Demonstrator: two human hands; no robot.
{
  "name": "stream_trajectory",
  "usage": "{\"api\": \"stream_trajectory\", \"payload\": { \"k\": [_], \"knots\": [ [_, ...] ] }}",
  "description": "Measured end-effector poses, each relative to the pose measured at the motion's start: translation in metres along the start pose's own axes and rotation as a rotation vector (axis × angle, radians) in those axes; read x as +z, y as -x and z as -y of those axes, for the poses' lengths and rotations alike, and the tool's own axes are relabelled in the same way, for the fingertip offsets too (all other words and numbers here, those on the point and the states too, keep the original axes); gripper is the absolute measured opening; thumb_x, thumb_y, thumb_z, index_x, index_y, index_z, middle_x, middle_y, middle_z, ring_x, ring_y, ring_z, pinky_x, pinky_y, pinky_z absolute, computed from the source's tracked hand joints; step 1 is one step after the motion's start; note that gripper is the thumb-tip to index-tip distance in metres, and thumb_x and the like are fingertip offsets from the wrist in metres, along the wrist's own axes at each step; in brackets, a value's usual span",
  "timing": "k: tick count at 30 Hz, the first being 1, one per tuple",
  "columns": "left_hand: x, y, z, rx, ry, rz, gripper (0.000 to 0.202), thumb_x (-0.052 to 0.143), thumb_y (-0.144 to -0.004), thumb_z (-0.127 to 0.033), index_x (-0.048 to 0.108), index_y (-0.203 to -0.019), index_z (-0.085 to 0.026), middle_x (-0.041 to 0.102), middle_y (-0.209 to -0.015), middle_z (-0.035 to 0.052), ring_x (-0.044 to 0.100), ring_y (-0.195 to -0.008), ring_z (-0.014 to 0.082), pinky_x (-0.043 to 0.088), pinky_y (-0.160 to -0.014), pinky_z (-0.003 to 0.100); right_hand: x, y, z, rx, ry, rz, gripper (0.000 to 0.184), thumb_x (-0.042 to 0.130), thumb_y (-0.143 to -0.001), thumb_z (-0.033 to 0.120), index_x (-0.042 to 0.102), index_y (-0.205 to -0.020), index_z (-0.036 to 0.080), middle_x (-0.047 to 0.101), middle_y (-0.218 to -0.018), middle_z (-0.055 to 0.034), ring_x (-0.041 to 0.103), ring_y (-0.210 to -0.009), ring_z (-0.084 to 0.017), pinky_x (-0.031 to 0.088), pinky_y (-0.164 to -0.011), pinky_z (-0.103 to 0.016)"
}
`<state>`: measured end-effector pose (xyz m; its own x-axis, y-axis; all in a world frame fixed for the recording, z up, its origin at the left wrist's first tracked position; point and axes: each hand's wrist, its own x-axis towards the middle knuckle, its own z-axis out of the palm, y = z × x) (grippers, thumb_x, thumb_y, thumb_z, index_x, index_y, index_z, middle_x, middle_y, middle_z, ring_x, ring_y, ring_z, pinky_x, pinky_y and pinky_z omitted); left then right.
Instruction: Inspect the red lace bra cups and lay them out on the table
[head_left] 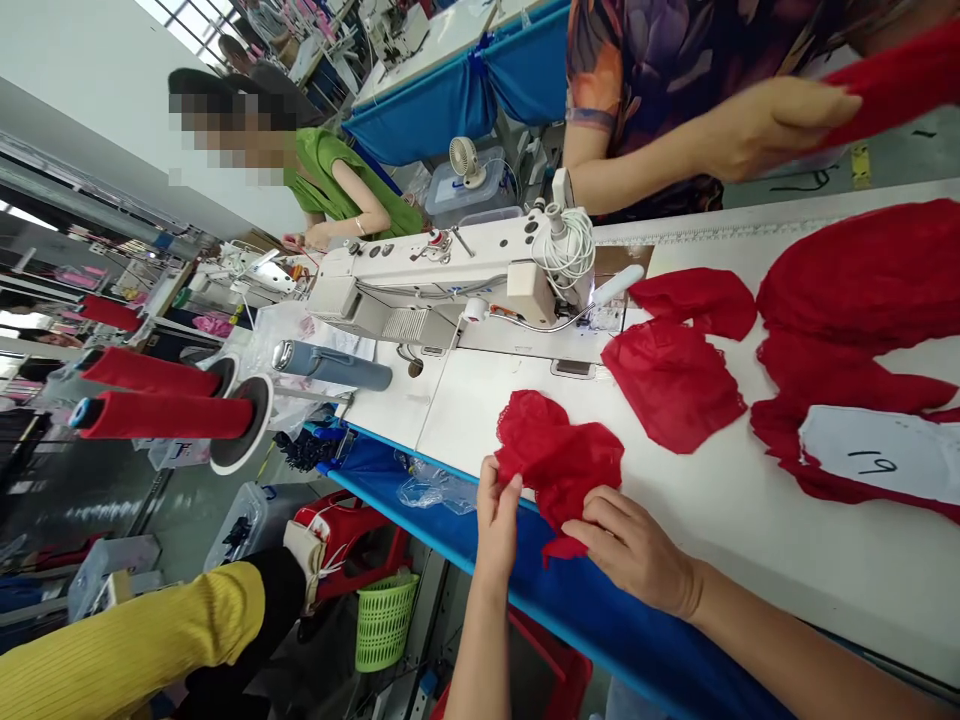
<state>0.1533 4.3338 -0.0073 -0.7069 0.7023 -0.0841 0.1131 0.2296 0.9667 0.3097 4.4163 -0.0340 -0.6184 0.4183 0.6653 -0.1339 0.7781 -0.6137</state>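
Note:
A red lace-edged garment piece (574, 455) is spread between my two hands at the front edge of the white sewing table (465, 400). My left hand (499, 510) pinches its lower left edge between thumb and fingers. Lower right, the fingers of my right hand (626, 545) grip the cloth near its bottom corner. Part of the piece lies on the tabletop and part hangs at the edge. Just beyond my right hand rests another red fabric piece (671, 385). What kind of garment these are I cannot tell.
Across the table stands a white sewing machine (450, 270), with a blue-grey bottle (334, 366) beside it. Red thread cones (169, 415) stick out at left. A red fabric pile (862, 280) and a paper marked 19 (885, 455) lie right. A co-worker's hand (776, 125) holds red cloth.

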Motion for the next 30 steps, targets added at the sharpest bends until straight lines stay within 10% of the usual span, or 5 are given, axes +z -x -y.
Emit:
{"api": "stream_trajectory", "payload": {
  "k": [5,11,20,30],
  "knots": [
    [-0.003,0.023,-0.018,0.015,-0.081,0.399,0.015,0.056,-0.079,-0.026,0.065,-0.089,-0.020,0.066,-0.093,0.0045,0.061,-0.090,0.0226,0.049,-0.086,0.034,-0.005,-0.005,-0.005,0.021,-0.007,-0.078,0.023,0.042,-0.094,0.003,0.059,-0.104,0.014,0.059,-0.087,-0.0091,0.057,-0.075,-0.018,0.054,-0.062,-0.029],
    [-0.001,0.036,-0.033,0.192,-0.239,0.612,0.011,0.050,-0.077,-0.019,0.049,-0.066,-0.021,0.059,-0.087,0.0052,0.055,-0.084,0.0200,0.048,-0.074,0.031,-0.010,0.001,-0.003,0.003,-0.016,-0.035,0.024,0.038,-0.091,0.005,0.058,-0.100,0.013,0.062,-0.117,-0.0194,0.067,-0.090,-0.019,0.059,-0.071,-0.028],
    [-0.009,0.040,-0.027,-0.043,-0.245,0.562,0.030,0.056,-0.088,-0.036,0.062,-0.114,-0.021,0.064,-0.102,0.0078,0.059,-0.095,0.0224,0.051,-0.088,0.035,-0.006,0.004,0.004,-0.011,-0.017,0.010,0.025,0.033,-0.096,0.010,0.057,-0.100,0.012,0.066,-0.117,-0.0235,0.069,-0.100,-0.022,0.060,-0.071,-0.027],
    [-0.017,0.017,-0.015,-0.182,-0.216,0.715,0.036,0.048,-0.094,-0.048,0.068,-0.091,-0.019,0.068,-0.088,0.0051,0.060,-0.084,0.0198,0.051,-0.081,0.032,0.001,0.007,0.012,-0.062,-0.030,0.014,0.027,0.038,-0.085,0.002,0.059,-0.100,0.013,0.068,-0.100,-0.0145,0.069,-0.077,-0.017,0.056,-0.058,-0.024]
  ]
}}
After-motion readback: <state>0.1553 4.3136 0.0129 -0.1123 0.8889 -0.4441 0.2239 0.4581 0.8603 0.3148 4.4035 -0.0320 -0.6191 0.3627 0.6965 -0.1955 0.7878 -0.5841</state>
